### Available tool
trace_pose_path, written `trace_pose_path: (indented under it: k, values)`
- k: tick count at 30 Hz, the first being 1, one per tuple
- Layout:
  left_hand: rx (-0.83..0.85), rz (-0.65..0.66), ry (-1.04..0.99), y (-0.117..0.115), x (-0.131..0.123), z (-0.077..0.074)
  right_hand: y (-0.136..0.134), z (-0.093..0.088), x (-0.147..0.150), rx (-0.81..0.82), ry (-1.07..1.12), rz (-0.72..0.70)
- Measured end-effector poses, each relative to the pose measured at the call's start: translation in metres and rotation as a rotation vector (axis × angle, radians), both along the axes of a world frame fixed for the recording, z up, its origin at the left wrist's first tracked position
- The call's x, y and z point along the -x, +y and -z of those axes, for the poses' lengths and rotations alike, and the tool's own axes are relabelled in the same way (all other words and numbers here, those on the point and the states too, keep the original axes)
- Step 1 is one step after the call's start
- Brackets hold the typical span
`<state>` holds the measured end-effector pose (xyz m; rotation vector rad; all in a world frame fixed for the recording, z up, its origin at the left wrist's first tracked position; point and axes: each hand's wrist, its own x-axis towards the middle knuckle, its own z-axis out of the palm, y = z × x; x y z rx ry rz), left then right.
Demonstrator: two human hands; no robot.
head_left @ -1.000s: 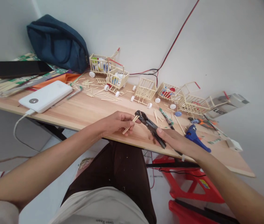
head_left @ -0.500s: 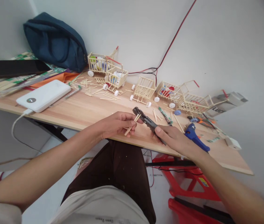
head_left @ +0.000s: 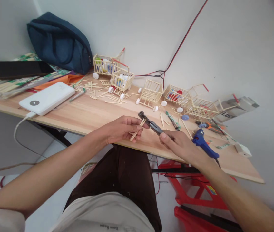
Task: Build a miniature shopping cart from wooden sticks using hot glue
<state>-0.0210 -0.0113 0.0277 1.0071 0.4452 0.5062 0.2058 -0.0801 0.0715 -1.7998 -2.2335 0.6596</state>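
Note:
Over the table's front edge, my left hand pinches a couple of short, thin wooden sticks between thumb and fingers, with the other fingers curled beneath. My right hand is wrapped round the handles of dark metal pliers, thumb on top. The jaws of the pliers point up and left, and the upper ends of the sticks lie at them. Whether the jaws grip the sticks is too small to tell. Behind my hands stands a small stick-built cart with white wheels.
More stick carts line the wall, some holding coloured bits. Loose sticks are scattered before them. A white power bank, a dark tablet and a blue bag are at left. A blue glue gun lies at right.
My right hand has closed further round the pliers, and the handle ends are now hidden in it. The left hand keeps the sticks at the jaws. The view has shifted slightly.

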Motion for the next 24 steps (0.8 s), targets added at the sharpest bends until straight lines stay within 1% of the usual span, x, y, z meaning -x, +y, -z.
trace_pose_path:
  k: [4,13,24]
  values:
    - [0.0,-0.006,0.0,-0.001,-0.001,0.0,0.001,0.003,0.0,-0.024,-0.032,0.004]
    - [0.003,0.014,-0.003,0.0,-0.001,0.006,-0.001,0.009,0.0,-0.047,-0.057,0.012]
    - [-0.018,0.02,0.003,0.003,-0.001,0.013,0.001,0.02,-0.001,-0.114,-0.163,0.021]
